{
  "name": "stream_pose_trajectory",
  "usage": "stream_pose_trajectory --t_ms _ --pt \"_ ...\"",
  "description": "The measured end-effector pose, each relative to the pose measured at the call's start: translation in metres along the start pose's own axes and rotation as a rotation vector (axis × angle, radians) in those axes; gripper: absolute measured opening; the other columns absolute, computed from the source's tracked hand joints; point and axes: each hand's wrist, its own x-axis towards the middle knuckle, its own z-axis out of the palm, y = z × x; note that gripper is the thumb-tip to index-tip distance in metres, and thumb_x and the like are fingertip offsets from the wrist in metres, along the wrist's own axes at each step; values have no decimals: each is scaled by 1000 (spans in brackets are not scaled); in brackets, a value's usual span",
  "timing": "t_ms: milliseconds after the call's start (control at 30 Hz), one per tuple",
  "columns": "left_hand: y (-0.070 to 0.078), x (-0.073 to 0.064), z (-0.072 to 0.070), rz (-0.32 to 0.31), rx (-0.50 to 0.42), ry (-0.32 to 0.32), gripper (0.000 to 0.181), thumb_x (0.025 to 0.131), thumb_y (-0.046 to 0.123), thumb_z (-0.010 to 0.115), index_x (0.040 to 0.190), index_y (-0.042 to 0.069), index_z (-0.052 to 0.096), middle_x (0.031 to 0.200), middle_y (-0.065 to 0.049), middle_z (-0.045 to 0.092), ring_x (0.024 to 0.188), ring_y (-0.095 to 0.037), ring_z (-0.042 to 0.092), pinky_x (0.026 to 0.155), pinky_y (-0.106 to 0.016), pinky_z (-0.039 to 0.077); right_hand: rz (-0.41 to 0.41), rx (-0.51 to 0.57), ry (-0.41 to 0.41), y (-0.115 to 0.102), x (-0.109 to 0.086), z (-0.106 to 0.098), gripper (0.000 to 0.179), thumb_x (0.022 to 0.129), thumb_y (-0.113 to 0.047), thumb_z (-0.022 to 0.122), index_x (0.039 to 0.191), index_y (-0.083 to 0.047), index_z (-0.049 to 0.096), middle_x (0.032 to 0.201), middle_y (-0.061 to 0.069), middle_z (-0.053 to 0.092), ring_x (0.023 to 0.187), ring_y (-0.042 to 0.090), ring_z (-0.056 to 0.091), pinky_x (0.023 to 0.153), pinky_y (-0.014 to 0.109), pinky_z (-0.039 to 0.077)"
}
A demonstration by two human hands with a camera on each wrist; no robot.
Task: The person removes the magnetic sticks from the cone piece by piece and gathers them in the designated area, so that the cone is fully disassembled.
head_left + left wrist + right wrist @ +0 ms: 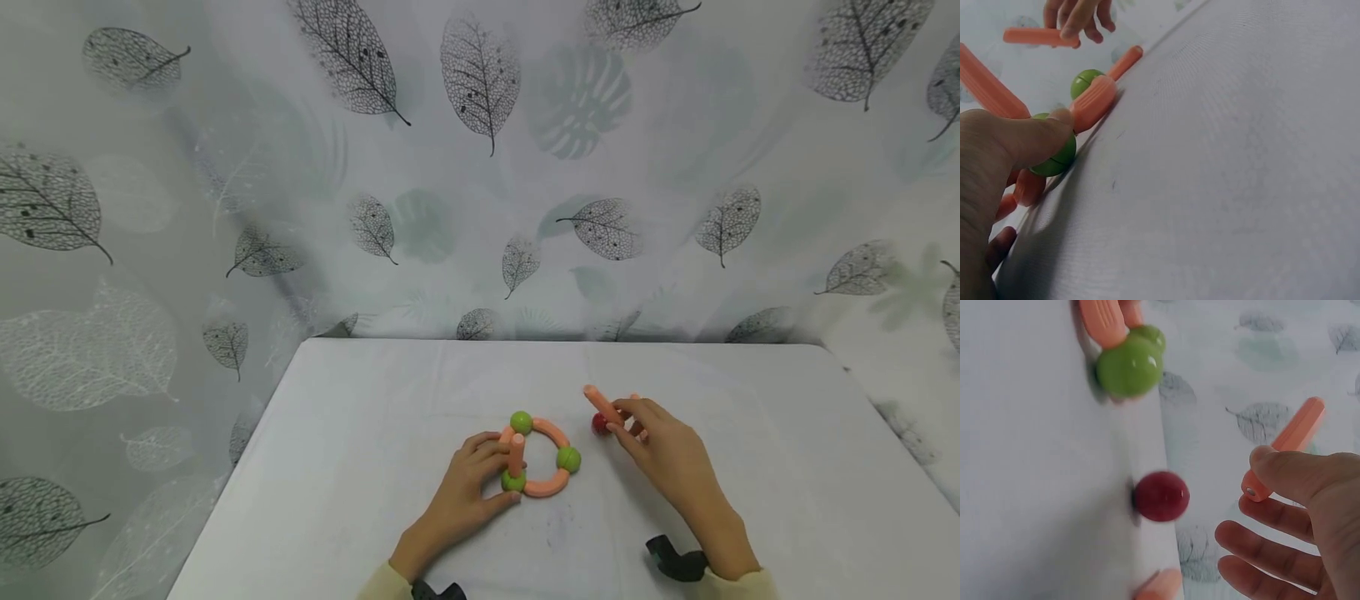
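Note:
Three green balls joined by curved orange rods form a ring (551, 486) lying on the table. A straight orange rod (517, 454) stands up from the ring's near-left green ball (1057, 159). My left hand (468, 485) holds the ring at that ball, its thumb pressed on the ball and its fingers around the far side. Right of the ring, my right hand (663, 446) pinches another straight orange rod (1297, 428) between thumb and index finger, above the table; its other fingers are spread loosely. A red ball (1161, 496) sits on the table near that hand.
Another orange piece (1161, 586) lies beside the red ball, partly hidden by my right hand in the head view. The white table (360, 417) ends at a leaf-patterned curtain (480, 208) behind. Black wrist mounts (677, 560) show at both wrists.

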Motion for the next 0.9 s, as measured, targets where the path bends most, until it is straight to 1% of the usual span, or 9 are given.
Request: stream_pose_trajectory --t_ms 200,300,400,500,567,667,800,900 --pt "-3 0 3 3 9 -2 43 84 32 87 124 27 71 136 11 66 142 -24 49 114 -52 42 79 -24 15 22 -1 -13 36 84 -11 86 117 -11 73 96 3 72 71 19 67 56 26 50" --pt "-4 1 2 11 14 5 43 84 31 87 124 27 71 136 11 66 141 -24 49 113 -52 43 115 -35 16 32 -2 -17 36 85 -12 86 118 -10 73 97 6 72 74 22 67 55 26 48" --pt "-3 1 1 -1 10 -5 43 85 32 86 124 28 71 136 12 66 142 -23 49 114 -52 42 146 -45 26 44 -4 -19 35 85 -13 85 118 -9 74 99 9 73 78 25 68 56 26 46" --pt "-3 1 1 -3 13 -8 42 86 33 85 125 28 71 137 12 66 142 -23 49 114 -52 42 181 -58 14 55 -7 -21 34 87 -16 84 118 -9 73 100 10 73 79 26 68 56 27 45" --pt "-3 0 2 -2 19 -4 42 85 33 85 124 28 71 137 11 66 142 -23 49 114 -52 42 209 -58 -9 62 -10 -22 33 88 -17 83 119 -9 73 100 10 72 81 28 67 58 29 45" --pt "-4 -1 3 7 24 3 42 85 32 86 124 27 71 137 11 66 141 -24 50 112 -53 43 237 -58 -51 72 -13 -24 33 90 -17 81 119 -7 72 104 13 72 84 30 67 62 35 48" --pt "-4 -2 2 -5 11 -11 42 86 33 85 125 28 70 137 12 66 143 -23 49 115 -52 42 263 -56 -93 86 -17 -24 31 90 -15 80 118 -4 72 106 19 71 87 35 66 68 48 53" --pt "-3 -2 2 -6 11 -11 42 87 34 84 126 28 70 137 12 66 143 -23 48 115 -52 42 281 -46 -109 95 -21 -21 30 91 -13 79 118 -1 72 106 23 70 90 39 64 73 56 51"
